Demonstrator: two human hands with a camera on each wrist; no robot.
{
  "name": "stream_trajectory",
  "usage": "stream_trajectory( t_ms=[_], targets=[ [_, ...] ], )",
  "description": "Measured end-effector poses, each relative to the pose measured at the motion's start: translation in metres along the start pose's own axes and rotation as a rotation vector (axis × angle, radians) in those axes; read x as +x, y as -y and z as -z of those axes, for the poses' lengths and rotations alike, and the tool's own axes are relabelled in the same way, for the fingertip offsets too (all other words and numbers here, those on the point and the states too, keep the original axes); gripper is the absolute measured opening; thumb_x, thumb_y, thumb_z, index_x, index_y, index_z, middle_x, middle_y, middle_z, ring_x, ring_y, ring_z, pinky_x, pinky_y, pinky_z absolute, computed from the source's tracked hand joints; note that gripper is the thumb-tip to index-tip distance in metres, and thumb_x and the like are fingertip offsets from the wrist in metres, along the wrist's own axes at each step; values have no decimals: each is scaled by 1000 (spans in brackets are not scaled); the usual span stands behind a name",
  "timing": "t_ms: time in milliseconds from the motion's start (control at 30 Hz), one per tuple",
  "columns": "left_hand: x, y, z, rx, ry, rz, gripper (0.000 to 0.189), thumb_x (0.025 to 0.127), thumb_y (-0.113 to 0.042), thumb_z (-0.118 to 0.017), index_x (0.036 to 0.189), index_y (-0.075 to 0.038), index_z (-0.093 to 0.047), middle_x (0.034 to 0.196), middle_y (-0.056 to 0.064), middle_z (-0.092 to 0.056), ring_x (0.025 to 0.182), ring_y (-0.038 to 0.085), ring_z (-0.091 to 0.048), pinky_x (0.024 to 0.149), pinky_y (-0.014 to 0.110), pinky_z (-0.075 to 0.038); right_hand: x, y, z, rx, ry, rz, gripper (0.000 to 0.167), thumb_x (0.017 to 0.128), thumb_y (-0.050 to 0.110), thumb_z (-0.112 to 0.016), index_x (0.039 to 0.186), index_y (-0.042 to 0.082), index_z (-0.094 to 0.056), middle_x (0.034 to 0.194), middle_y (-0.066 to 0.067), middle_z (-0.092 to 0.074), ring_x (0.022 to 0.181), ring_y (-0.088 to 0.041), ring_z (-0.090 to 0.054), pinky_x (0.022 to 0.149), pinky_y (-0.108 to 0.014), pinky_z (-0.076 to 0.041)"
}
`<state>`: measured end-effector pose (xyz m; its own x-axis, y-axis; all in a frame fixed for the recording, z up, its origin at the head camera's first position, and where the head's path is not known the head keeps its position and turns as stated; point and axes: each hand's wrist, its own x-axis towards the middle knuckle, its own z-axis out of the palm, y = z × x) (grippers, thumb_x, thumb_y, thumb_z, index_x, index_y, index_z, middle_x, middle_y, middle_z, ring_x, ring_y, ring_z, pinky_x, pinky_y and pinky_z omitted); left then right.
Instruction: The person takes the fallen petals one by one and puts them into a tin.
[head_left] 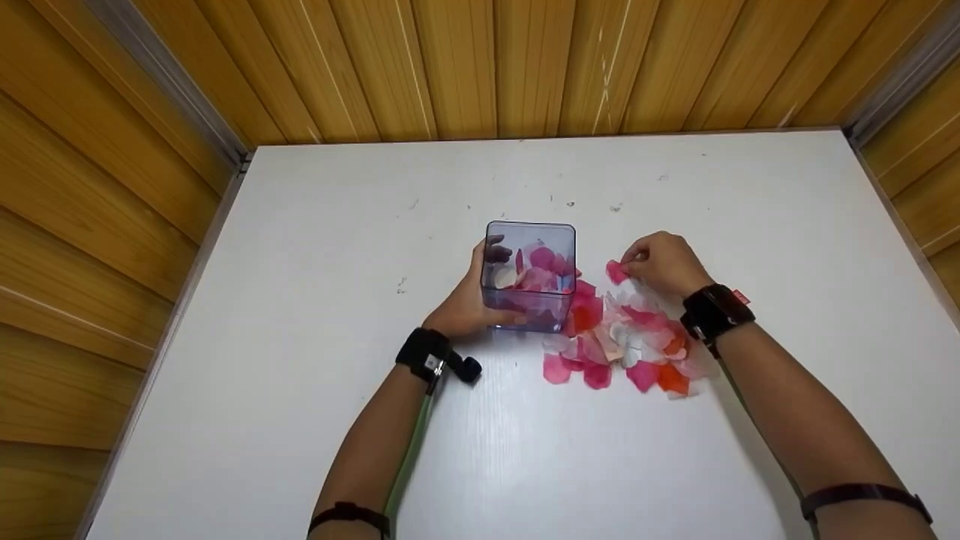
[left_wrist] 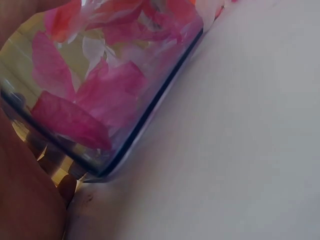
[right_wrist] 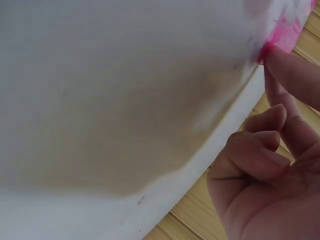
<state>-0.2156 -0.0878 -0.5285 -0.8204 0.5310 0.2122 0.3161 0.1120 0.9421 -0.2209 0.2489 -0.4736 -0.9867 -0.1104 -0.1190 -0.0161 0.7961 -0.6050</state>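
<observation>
A clear square plastic box [head_left: 529, 309] with a dark rim stands at the middle of the table, holding several pink and white petals [head_left: 541, 259]. My left hand [head_left: 463, 304] grips it from the left side, the thumb across its near face and fingers behind. In the left wrist view, petals [left_wrist: 107, 95] press against the box's see-through wall. To the right, my right hand [head_left: 666, 264] pinches a pink petal [head_left: 616, 271] between thumb and forefinger. The right wrist view shows that pink petal [right_wrist: 285, 36] at the fingertips, the other fingers curled. Below this hand lies a loose petal heap [head_left: 630, 337].
The white table [head_left: 262, 300] has small scuff marks beyond the box. Wood-patterned panels [head_left: 525, 67] rise behind it and at the sides. Both wrists wear black straps with devices, the left one [head_left: 426, 352] close to the table. Orange petals [head_left: 673, 379] lie at the heap's near edge.
</observation>
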Motion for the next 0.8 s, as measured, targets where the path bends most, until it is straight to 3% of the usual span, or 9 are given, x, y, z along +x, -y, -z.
stream_trajectory(
  t_ms=[133,367,467,600,800],
  targets=[
    [-1,1,1,6,5,4,122,69,-19,-97,158,-15,-13,150,13,-39,142,22,-38,122,41,-25,-5,12,5,0,-49,38,20,98,14,-69,106,-2,-78,106,-23,-64,99,-37,-52,86,-46,-46],
    [-1,1,4,4,2,-15,123,71,-15,-97,159,-11,-12,150,17,-38,143,29,-36,123,40,-23,-21,61,14,128,-342,242,15,95,10,-75,103,-3,-78,91,-19,-62,89,-31,-50,79,-39,-39],
    [-1,1,3,5,2,-7,122,71,-17,-97,159,-13,-12,151,17,-38,143,28,-36,123,40,-23,-30,83,12,188,-408,329,12,93,7,-77,101,-2,-79,85,-15,-59,83,-25,-48,77,-35,-36],
    [0,0,2,-6,0,5,122,70,-19,-97,158,-15,-13,150,14,-39,142,24,-36,123,40,-24,-40,105,5,220,-376,396,10,93,7,-77,100,1,-80,83,-12,-57,82,-21,-45,73,-34,-35],
    [1,-1,1,-31,5,12,121,70,-17,-95,158,-12,-13,150,13,-38,140,20,-37,121,41,-27,-41,118,-10,162,-257,419,10,92,6,-77,101,2,-80,84,-13,-57,83,-24,-48,72,-35,-37]
  ],
)
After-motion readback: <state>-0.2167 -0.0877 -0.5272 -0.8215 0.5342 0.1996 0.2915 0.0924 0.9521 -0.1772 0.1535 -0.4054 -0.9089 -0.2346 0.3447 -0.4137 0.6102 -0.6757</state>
